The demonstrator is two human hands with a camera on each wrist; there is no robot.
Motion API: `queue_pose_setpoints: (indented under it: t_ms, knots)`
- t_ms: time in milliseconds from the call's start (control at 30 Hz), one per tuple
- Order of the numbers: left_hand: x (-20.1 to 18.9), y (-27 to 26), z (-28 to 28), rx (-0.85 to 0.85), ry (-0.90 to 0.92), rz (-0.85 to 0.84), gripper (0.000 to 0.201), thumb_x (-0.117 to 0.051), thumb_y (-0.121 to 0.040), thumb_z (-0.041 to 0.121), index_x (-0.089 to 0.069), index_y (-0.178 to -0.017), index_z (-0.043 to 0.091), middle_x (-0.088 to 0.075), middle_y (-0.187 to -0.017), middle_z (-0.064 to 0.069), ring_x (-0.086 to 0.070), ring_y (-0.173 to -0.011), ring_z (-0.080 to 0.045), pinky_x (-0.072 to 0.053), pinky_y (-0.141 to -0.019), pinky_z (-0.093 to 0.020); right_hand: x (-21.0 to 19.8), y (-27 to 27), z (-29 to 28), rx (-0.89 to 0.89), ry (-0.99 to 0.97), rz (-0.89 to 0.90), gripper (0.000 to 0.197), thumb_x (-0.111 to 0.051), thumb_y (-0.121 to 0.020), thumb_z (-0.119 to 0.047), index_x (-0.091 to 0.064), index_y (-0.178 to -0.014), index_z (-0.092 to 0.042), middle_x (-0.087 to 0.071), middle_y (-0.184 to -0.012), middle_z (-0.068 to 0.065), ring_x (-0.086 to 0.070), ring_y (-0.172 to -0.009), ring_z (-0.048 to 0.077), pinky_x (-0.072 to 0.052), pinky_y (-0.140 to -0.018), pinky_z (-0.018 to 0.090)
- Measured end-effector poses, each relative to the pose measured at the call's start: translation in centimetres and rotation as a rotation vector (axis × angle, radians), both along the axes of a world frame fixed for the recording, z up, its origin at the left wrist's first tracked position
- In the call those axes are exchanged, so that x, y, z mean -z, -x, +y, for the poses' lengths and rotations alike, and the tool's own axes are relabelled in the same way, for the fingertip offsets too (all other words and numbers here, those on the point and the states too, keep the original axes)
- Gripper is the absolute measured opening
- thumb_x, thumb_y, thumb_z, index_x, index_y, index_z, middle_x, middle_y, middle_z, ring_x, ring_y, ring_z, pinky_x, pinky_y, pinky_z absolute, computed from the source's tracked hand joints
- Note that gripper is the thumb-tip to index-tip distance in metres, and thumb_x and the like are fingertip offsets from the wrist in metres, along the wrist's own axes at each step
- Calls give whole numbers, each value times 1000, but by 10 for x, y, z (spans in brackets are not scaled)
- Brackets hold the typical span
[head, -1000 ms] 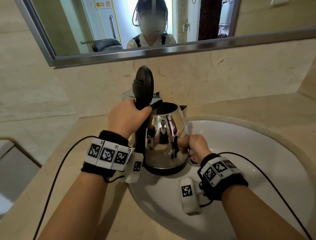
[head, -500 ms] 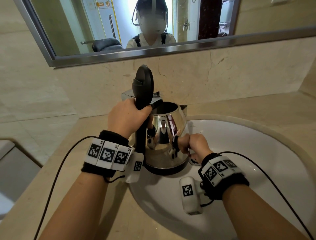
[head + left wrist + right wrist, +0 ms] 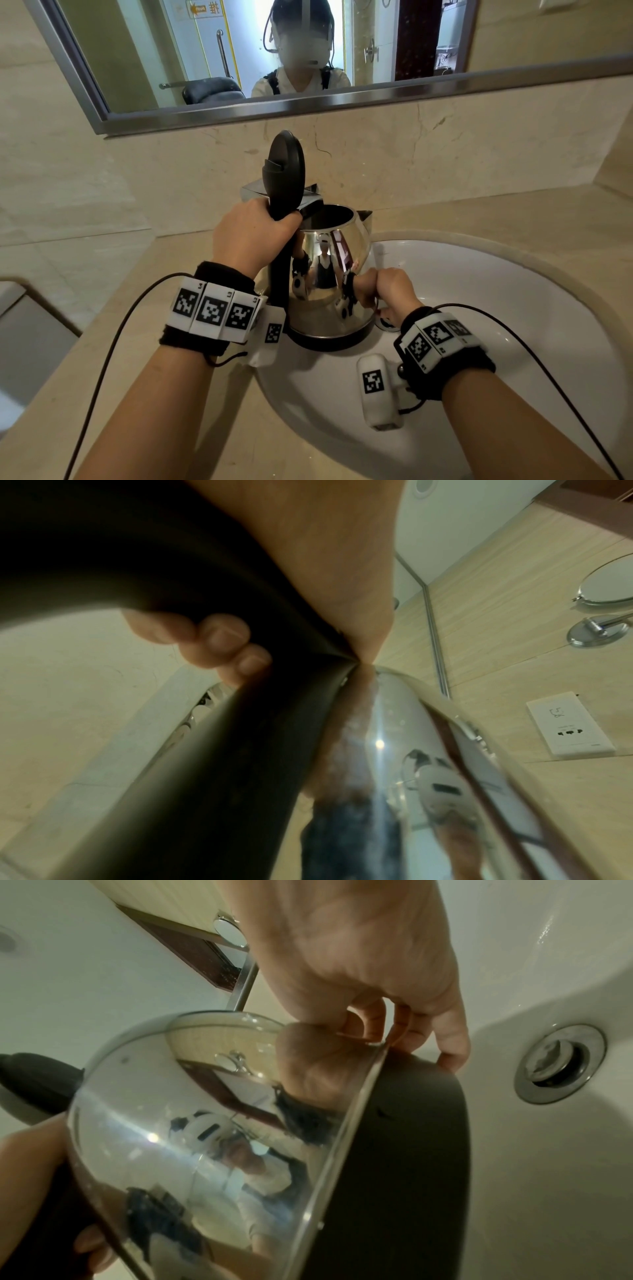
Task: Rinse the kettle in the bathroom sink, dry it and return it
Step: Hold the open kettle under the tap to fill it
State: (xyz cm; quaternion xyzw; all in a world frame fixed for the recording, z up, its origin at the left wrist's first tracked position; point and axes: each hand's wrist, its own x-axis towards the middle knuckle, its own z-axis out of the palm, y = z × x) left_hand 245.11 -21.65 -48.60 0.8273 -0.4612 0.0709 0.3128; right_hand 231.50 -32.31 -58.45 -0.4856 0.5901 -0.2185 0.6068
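The kettle (image 3: 329,274) is sitting upright at the left edge of the white sink (image 3: 513,325), its black base down in the basin, and we are holding it with both hands. Our left hand (image 3: 251,234) is wrapping around the black handle (image 3: 281,274) near its top; the left wrist view is showing the fingertips (image 3: 222,639) curling round the far side of the handle, so this hand is gripping it firmly. Our right hand (image 3: 387,291) is sitting low against the shiny steel body on the side facing the basin. From the right wrist view the fingers (image 3: 441,1031) are bending down over the seam where the steel is meeting the black base (image 3: 411,1150), with the fingertips touching the base rim, so this hand is clasping the lower edge of the kettle. The lid (image 3: 286,171) is standing open, tilted straight up above the handle, and the dark inside of the kettle is showing through its mouth. Just beyond our right hand the metal drain (image 3: 561,1064) is lying in the bottom of the sink. The beige stone table (image 3: 171,394) is surrounding the sink. A chrome tap (image 3: 251,190) is partly showing behind the lid. Further back a stone wall is rising to a framed mirror (image 3: 239,51), which is reflecting a person.
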Motion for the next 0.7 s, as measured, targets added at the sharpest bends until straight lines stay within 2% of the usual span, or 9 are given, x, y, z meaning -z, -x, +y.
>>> queue_pose_setpoints:
  t_ms: [67, 167, 267, 300, 400, 533, 600, 633, 700]
  knots:
    - [0, 0, 0, 1, 3, 0, 28, -52, -86, 41, -64, -92, 16, -64, -77, -2, -48, -60, -6, -33, -51, -21, -1, 2, 0, -8, -9, 39, 33, -51, -91, -4, -54, -121, 9, -59, -120, 24, -57, -115, 34, -50, -92, 42]
    - [0, 0, 0, -4, 5, -4, 28, -52, -87, 41, -64, -91, 17, -62, -75, -1, -47, -60, -4, -32, -50, -21, -1, 1, -1, -42, 0, 27, 19, -51, -90, -4, -61, -103, 6, -63, -99, 21, -62, -91, 29, -53, -79, 35]
    - [0, 0, 0, -4, 3, -1, 28, -52, -87, 41, -64, -92, 17, -62, -76, -1, -47, -60, -4, -31, -50, -21, -3, 2, 1, -34, -12, 45, 35, -56, -86, -4, -56, -119, 8, -60, -116, 24, -58, -111, 33, -50, -91, 42]
    - [0, 0, 0, -4, 5, 0, 28, -52, -87, 41, -65, -92, 16, -63, -77, -1, -47, -60, -4, -31, -50, -21, -3, 2, 0, -43, -14, 50, 38, -57, -85, -4, -55, -120, 8, -59, -119, 25, -57, -114, 34, -49, -92, 42]
    - [0, 0, 0, -1, 8, 0, 28, -52, -87, 41, -64, -91, 17, -63, -77, -1, -47, -60, -4, -32, -50, -22, -5, 0, 1, -57, -12, 63, 34, -58, -84, -4, -56, -115, 9, -60, -113, 24, -58, -104, 30, -49, -84, 39]
    - [0, 0, 0, -2, -4, -2, 27, -52, -87, 42, -62, -90, 17, -60, -72, 1, -47, -60, -6, -33, -51, -22, -4, 3, 2, -71, -5, 48, 36, -56, -86, -3, -55, -120, 8, -59, -120, 23, -56, -115, 33, -49, -90, 41]
    - [0, -1, 0, -3, -7, -2, 27, -52, -87, 42, -62, -89, 17, -59, -71, 2, -48, -61, -5, -33, -51, -22, -3, 7, 1, -53, 2, 18, 22, -55, -87, -4, -59, -106, 6, -63, -110, 22, -61, -104, 32, -51, -82, 39]
    - [1, -1, 0, -4, -7, -3, 28, -51, -86, 42, -63, -89, 17, -60, -72, 1, -48, -61, -6, -34, -51, -22, -3, 8, 2, -64, 17, 11, 10, -52, -88, -4, -59, -90, 3, -64, -95, 18, -63, -87, 28, -52, -74, 34]
    - [0, -1, 0, -4, -6, -8, 29, -51, -86, 42, -63, -87, 16, -61, -72, 0, -49, -61, -6, -34, -51, -22, 0, 12, 4, -67, 45, -32, 28, -43, -93, -5, -50, -66, -9, -53, -66, 7, -51, -57, 17, -43, -54, 24]
